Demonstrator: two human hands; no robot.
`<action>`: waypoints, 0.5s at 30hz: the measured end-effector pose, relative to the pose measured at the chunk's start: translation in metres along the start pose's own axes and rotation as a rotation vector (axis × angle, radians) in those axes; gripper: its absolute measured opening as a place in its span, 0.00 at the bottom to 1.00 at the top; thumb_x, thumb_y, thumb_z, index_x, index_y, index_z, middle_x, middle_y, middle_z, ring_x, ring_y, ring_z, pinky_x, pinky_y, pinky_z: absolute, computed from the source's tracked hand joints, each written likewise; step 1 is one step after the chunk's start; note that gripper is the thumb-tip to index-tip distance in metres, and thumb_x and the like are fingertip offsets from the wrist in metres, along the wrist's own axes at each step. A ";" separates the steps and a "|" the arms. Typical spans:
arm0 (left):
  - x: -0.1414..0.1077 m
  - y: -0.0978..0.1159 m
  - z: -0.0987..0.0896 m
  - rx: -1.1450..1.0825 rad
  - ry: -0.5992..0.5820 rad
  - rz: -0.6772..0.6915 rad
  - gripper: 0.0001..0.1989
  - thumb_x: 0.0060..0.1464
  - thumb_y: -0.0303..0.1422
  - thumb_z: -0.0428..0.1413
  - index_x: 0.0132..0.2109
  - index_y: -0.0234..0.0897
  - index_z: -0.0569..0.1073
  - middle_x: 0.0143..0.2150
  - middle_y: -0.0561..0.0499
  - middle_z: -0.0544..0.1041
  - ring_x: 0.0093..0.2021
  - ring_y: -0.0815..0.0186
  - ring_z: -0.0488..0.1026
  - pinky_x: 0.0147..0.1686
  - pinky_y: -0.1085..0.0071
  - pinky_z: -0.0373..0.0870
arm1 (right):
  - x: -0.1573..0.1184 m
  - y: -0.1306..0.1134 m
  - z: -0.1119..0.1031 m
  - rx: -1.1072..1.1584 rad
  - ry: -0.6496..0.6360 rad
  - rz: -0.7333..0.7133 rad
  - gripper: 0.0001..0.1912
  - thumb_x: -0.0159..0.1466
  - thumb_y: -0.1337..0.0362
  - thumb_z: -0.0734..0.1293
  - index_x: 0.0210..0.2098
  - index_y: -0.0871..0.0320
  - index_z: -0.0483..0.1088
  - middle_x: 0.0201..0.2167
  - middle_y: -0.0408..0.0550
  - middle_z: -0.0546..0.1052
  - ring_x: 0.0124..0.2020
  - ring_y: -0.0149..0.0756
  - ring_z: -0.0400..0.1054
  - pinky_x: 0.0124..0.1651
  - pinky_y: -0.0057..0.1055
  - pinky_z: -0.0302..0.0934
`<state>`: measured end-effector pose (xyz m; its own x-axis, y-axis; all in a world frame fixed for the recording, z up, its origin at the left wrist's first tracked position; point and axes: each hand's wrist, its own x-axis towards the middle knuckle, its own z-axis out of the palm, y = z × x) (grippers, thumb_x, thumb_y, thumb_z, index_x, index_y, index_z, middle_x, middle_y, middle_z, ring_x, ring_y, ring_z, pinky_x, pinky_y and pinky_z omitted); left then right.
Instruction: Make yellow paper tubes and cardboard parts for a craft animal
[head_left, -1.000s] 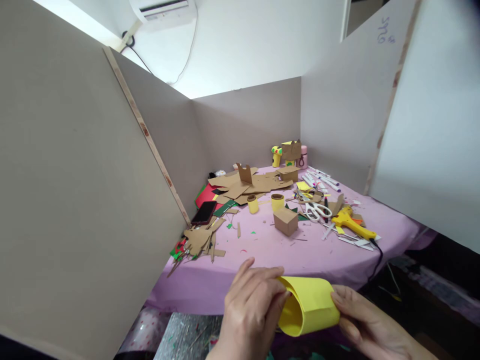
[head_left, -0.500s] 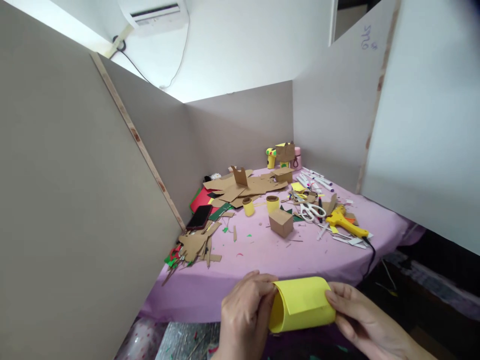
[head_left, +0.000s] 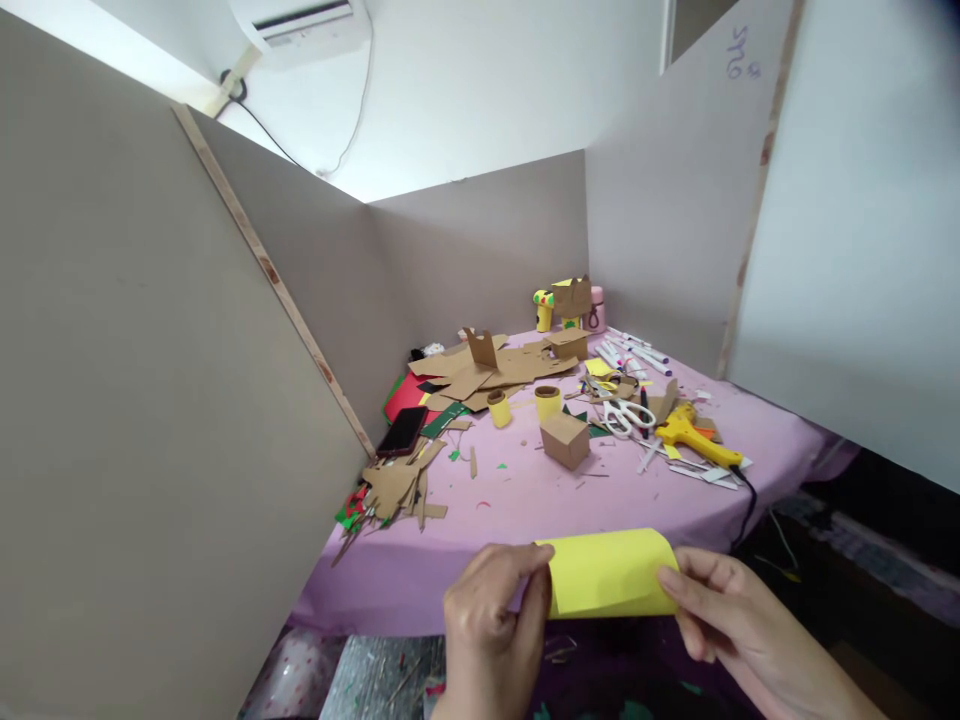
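Observation:
A rolled sheet of yellow paper (head_left: 611, 575) is held just off the table's front edge, its overlapping flap facing me. My left hand (head_left: 499, 610) pinches its left end, thumb and fingers closed on the rim. At the right end, my right hand (head_left: 720, 600) grips the roll with the thumb in front and the fingers behind. Beyond the hands, a small cardboard box (head_left: 565, 440) sits on the purple cloth. Two short yellow-wrapped cardboard rings, one on the left (head_left: 499, 410) and one on the right (head_left: 548, 402), stand behind it.
A yellow glue gun (head_left: 697, 438) with a black cord and white-handled scissors (head_left: 628, 418) lie at right, near several markers (head_left: 634, 350). Cardboard scraps (head_left: 397, 488) and a phone (head_left: 403, 432) lie at left. Grey partitions (head_left: 480, 230) enclose the table (head_left: 510, 510).
The yellow roll has been raised slightly and turned, so its open left end no longer shows and it looks flatter. Both hands still hold its ends.

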<state>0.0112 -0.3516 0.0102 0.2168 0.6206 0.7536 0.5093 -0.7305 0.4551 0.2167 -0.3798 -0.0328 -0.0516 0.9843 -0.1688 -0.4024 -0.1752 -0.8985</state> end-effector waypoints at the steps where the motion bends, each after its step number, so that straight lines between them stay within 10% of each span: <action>1: -0.001 0.001 0.001 -0.038 -0.024 -0.104 0.09 0.51 0.21 0.54 0.34 0.38 0.76 0.28 0.52 0.80 0.29 0.69 0.76 0.29 0.76 0.70 | 0.000 0.000 0.000 -0.016 0.003 -0.014 0.16 0.51 0.54 0.74 0.23 0.62 0.73 0.12 0.35 0.66 0.14 0.20 0.53 0.19 0.19 0.46; 7: -0.002 0.005 0.007 -0.464 -0.082 -0.744 0.05 0.48 0.32 0.58 0.31 0.36 0.78 0.29 0.50 0.81 0.31 0.64 0.76 0.31 0.76 0.69 | 0.004 0.004 -0.002 -0.125 0.041 -0.092 0.18 0.52 0.50 0.72 0.23 0.61 0.72 0.11 0.37 0.68 0.15 0.23 0.57 0.21 0.21 0.49; 15: 0.001 0.004 0.013 -0.696 0.062 -0.865 0.17 0.39 0.44 0.63 0.32 0.34 0.78 0.29 0.45 0.81 0.33 0.57 0.77 0.35 0.67 0.71 | 0.012 0.011 -0.004 -0.326 0.054 -0.179 0.22 0.55 0.45 0.66 0.23 0.60 0.71 0.12 0.40 0.70 0.16 0.28 0.58 0.22 0.24 0.51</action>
<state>0.0248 -0.3502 0.0066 -0.0375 0.9970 0.0673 -0.1146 -0.0712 0.9909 0.2150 -0.3697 -0.0462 0.0453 0.9989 -0.0108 -0.0881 -0.0068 -0.9961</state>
